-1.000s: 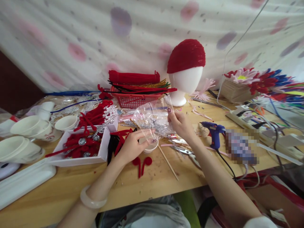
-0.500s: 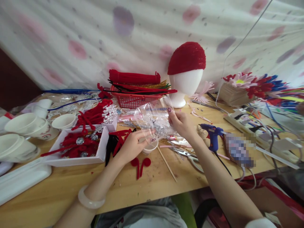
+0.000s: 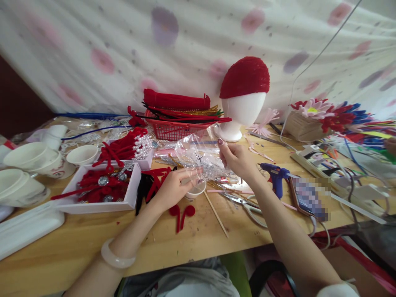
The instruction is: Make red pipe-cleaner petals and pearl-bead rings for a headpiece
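Nothing much has shifted: your right hand (image 3: 236, 161) still pinches the clear plastic bag (image 3: 198, 159) by its top corner, at 12 o'clock over the small white cup (image 3: 195, 191) on the bench (image 3: 198, 239); left hand (image 3: 173, 187) fingers grip its lower edge.

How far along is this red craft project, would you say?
Partly done, I'd guess. The red cap already sits on the foam head, and finished red pieces fill the white tray. Right now the left hand and right hand hold a clear plastic bag above a small cup. Loose red stems in the basket suggest more remains.
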Action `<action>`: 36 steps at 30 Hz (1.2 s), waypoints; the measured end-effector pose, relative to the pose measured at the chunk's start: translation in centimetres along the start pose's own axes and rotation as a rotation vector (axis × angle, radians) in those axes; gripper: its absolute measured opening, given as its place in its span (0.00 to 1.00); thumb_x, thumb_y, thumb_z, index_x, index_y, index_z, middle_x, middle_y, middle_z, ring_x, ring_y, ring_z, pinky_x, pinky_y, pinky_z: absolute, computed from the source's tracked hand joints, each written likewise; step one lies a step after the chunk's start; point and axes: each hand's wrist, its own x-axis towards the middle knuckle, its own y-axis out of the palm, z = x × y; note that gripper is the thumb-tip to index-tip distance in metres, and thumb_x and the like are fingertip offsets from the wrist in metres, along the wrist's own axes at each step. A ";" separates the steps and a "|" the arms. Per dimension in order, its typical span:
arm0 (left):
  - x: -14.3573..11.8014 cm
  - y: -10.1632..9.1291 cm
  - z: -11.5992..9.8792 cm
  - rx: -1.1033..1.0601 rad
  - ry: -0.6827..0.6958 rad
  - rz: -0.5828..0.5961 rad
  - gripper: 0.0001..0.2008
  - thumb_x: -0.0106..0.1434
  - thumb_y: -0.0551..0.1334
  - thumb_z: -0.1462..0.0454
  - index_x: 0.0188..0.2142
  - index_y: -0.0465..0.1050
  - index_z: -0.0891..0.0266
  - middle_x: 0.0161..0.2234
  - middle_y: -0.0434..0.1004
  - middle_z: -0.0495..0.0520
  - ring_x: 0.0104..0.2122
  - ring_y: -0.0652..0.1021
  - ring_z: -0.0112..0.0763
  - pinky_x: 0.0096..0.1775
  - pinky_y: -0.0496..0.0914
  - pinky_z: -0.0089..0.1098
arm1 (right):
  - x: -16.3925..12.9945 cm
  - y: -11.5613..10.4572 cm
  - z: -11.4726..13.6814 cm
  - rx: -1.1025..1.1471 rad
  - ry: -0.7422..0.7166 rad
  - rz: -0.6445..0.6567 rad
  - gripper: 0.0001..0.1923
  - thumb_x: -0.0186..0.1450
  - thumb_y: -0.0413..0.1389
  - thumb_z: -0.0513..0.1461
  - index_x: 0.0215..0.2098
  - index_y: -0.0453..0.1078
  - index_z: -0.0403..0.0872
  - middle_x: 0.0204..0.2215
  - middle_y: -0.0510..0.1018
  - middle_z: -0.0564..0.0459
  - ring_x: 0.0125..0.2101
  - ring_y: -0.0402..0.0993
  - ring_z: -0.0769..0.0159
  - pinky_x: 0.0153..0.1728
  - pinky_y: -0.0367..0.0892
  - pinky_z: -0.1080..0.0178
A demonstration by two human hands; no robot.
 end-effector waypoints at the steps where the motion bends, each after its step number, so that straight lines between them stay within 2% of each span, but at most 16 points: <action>1: 0.0 0.0 0.0 -0.008 0.002 -0.001 0.18 0.64 0.61 0.60 0.52 0.79 0.64 0.55 0.78 0.59 0.58 0.76 0.44 0.61 0.65 0.45 | 0.0 -0.1 0.1 -0.004 -0.003 0.004 0.36 0.69 0.40 0.64 0.17 0.61 0.48 0.13 0.68 0.54 0.17 0.64 0.67 0.24 0.57 0.63; 18: 0.5 0.5 0.9 -0.125 0.006 -0.053 0.19 0.61 0.63 0.59 0.49 0.81 0.64 0.54 0.80 0.60 0.56 0.77 0.48 0.60 0.66 0.45 | 0.5 -0.5 1.1 -0.058 -0.060 0.001 0.31 0.69 0.47 0.59 0.16 0.59 0.48 0.11 0.64 0.58 0.15 0.59 0.70 0.20 0.51 0.64; 26: 0.9 0.5 1.4 -0.209 0.034 -0.065 0.14 0.60 0.63 0.58 0.41 0.84 0.60 0.55 0.79 0.59 0.57 0.76 0.49 0.61 0.64 0.46 | 0.5 -0.9 1.7 -0.159 -0.107 0.061 0.32 0.70 0.46 0.57 0.16 0.60 0.48 0.12 0.67 0.56 0.16 0.62 0.69 0.21 0.54 0.64; 33: 1.0 0.6 1.7 -0.299 -0.009 -0.048 0.19 0.64 0.60 0.54 0.44 0.83 0.61 0.50 0.83 0.58 0.53 0.79 0.49 0.57 0.69 0.46 | 0.6 -1.1 2.1 -0.212 -0.137 0.069 0.31 0.70 0.46 0.58 0.17 0.61 0.48 0.11 0.65 0.57 0.15 0.60 0.69 0.22 0.51 0.64; 36: 1.0 0.7 1.8 -0.328 -0.017 -0.042 0.20 0.63 0.62 0.51 0.44 0.83 0.61 0.49 0.84 0.58 0.53 0.79 0.50 0.56 0.69 0.46 | 0.6 -1.3 2.4 -0.217 -0.153 0.077 0.30 0.71 0.46 0.56 0.18 0.62 0.48 0.11 0.66 0.57 0.16 0.60 0.69 0.22 0.52 0.64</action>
